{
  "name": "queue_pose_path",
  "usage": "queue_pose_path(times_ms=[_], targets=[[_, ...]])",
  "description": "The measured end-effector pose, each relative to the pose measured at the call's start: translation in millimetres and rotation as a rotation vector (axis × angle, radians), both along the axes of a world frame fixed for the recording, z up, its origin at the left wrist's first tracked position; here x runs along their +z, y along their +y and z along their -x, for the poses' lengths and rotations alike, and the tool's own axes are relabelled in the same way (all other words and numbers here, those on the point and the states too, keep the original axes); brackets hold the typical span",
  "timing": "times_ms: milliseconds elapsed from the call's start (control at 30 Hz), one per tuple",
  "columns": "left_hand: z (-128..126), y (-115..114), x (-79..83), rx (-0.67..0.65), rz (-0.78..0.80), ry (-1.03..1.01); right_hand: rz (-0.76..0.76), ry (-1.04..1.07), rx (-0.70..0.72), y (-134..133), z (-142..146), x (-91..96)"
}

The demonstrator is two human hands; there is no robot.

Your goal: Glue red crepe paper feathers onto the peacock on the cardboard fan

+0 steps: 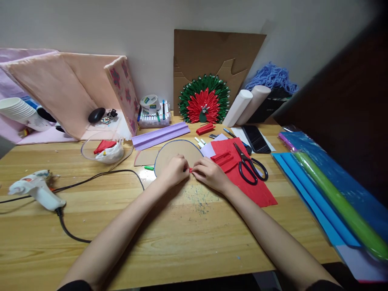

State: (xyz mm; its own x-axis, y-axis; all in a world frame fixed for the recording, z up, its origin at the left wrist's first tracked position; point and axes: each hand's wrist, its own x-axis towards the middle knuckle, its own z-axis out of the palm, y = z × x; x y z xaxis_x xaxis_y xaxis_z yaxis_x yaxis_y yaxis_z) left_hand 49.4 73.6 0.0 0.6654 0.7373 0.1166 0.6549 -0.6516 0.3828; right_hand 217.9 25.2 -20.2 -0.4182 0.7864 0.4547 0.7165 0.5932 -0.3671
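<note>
My left hand (174,169) and my right hand (209,173) meet at the middle of the wooden table (188,234). Both are closed in a pinch on a small piece of red paper (190,170) held between their fingertips. Under them lies a half-round cardboard piece (176,151) with a blue outline. A sheet of red crepe paper (251,186) lies just right of my right hand, with black scissors (250,165) on top of it.
A white glue gun (38,190) with its black cord lies at left. A clear bowl (103,151), purple crepe paper (160,135), a marker box (154,117), a red-green paper peacock (204,101), a phone (256,139), and blue and green rolls (330,194) surround the hands.
</note>
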Motion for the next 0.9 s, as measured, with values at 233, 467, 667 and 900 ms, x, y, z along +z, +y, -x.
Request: queue_pose_path(times_ms=[233, 467, 667, 900], targets=[[-0.3, 0.3, -0.9, 0.009, -0.002, 0.002, -0.060, -0.048, -0.022, 2.0, 4.5, -0.9], [-0.4, 0.1, 0.4, 0.009, 0.013, 0.010, -0.060, -0.057, -0.034, 5.1, 5.0, -5.8], [2.0, -0.9, 5.9, -0.028, -0.010, 0.047, -0.036, -0.030, -0.031, 6.9, 3.9, -6.9], [1.7, -1.2, 5.1, -0.020, -0.033, 0.074, 0.005, 0.048, -0.033, 8.8, 3.4, -8.4]])
